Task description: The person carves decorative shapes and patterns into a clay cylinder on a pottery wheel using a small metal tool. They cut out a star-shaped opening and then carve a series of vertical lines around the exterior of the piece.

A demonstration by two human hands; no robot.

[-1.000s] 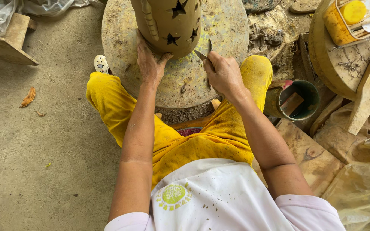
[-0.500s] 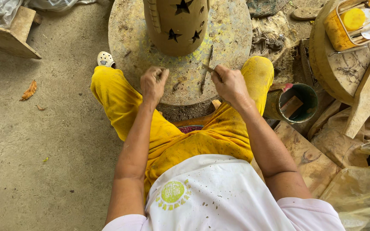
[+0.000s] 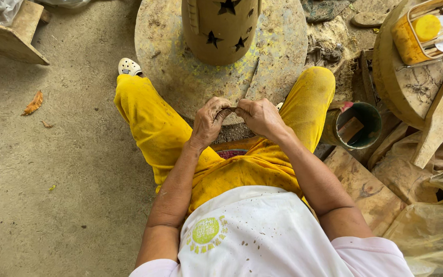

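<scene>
Together, clay-smeared left hand and right hand grip pinched on a thin blade.

The person wears a white short-sleeved T-shirt, its fabric dotted with fine brown specks and dried splashes. On the shirt's front sits a round yellow-green printed emblem ringed by short ray-like marks of the same colour. Above the emblem in the picture come loose bright yellow trousers, creased at the lap and knees and smudged with grey-brown dirt, more so toward the knees. Furthest from the emblem, at the end of the left trouser leg, a white clog-style shoe with round holes peeks out. The left hand and right hand are bare, without gloves, and smeared with dried clay; the forearms carry small flecks of it too.
</scene>
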